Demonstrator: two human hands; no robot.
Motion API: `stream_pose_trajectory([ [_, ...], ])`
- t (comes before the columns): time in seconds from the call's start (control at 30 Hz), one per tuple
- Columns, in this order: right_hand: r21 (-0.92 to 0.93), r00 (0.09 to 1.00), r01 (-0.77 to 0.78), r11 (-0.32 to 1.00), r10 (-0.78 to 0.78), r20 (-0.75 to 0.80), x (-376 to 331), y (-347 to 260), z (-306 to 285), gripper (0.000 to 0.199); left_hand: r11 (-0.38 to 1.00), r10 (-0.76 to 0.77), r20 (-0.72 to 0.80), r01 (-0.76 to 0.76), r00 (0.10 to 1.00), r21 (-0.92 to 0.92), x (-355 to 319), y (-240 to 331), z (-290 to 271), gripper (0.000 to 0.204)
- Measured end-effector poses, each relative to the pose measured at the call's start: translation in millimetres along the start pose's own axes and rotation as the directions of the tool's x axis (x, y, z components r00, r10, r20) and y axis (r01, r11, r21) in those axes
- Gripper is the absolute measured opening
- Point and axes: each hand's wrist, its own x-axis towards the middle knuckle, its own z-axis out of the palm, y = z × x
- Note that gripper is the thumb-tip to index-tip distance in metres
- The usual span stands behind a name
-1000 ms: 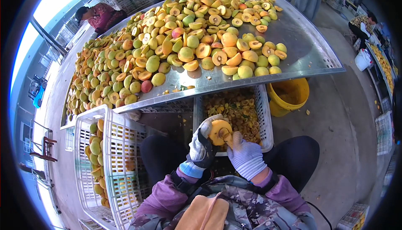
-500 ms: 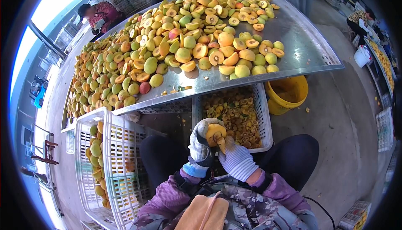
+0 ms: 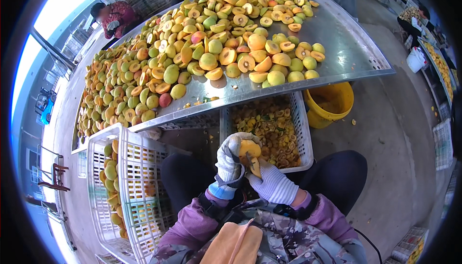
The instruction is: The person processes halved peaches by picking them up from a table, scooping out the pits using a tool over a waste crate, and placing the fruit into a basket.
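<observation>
Since half a second ago the hands have drawn a little closer to the body, and the fruit has turned so the right hand now sits below it rather than across its top. The left hand (image 3: 230, 160), in a grey work glove, is wrapped around a yellow-orange fruit half (image 3: 250, 147), holding it over the lap just in front of the white crate of pits and scraps (image 3: 304, 134). The right hand (image 3: 273, 183), in a white glove, is closed on a small knife (image 3: 253, 164) whose blade touches the fruit's underside. Behind stands the metal table (image 3: 346, 55) heaped with fruit, a yellow bucket (image 3: 332, 104) beside it, and a white crate of whole fruit (image 3: 126, 187) to the left.
</observation>
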Motion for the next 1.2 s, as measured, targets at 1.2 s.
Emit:
stream_pose_trajectory([
  [1.2,0.436,0.841,-0.517,0.736,0.341,0.421,-8,-17,-19,0.013,0.877,-0.363,0.34,0.196,0.867,0.438,28,32,-3,0.031],
])
